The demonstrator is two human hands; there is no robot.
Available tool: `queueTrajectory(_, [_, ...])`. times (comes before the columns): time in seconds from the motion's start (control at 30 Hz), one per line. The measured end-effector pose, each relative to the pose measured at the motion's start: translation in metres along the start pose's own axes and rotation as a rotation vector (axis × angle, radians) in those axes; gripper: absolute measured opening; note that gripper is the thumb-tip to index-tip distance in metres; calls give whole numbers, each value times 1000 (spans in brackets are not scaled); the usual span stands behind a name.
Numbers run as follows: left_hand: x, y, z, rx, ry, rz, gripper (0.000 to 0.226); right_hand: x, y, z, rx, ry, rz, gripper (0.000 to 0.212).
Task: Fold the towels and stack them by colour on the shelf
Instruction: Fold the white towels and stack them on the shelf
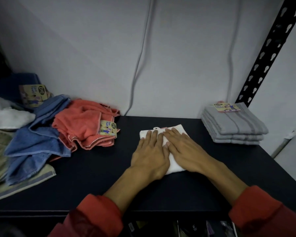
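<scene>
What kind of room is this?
Probably a storeroom or laundry corner. There is a dark shelf on a slotted metal post, a folded grey stack with a shop tag, and loose towels heaped against a bare wall.

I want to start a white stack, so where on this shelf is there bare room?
Bare shelf lies between the coral towels and the white towel, and between that towel and the grey stack. The left end is crowded with unfolded towels.

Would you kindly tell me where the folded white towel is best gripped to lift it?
Probably by the near edge of the white towel, from the person's side: it lies flat and folded, so fingers can slide under while the thumb clamps the layers together.
</scene>
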State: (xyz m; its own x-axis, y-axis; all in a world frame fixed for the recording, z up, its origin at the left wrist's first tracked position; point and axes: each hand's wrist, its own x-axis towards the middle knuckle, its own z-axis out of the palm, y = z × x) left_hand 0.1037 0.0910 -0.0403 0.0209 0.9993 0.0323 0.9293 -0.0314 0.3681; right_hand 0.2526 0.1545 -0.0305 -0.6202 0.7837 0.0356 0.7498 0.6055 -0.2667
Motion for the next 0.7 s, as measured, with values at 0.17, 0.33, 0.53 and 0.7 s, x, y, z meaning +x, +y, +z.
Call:
queueTrajectory(0.17, [0,-4,-4,66,-43,-31,63,8,9,-1,-11,-64,13,55])
queueTrajectory(0.33, [-12,-12,-10,47,-42,-57,71,6,25,-9,28,-93,95,53])
queueTrajectory(0.53, [-38,-29,-38,179,-190,-78,84,-25,39,-16,53,-106,115,54])
queueTrajectory(0.7, [-51,1,-54,241,-110,127,77,-53,30,-17,120,-55,146,58])
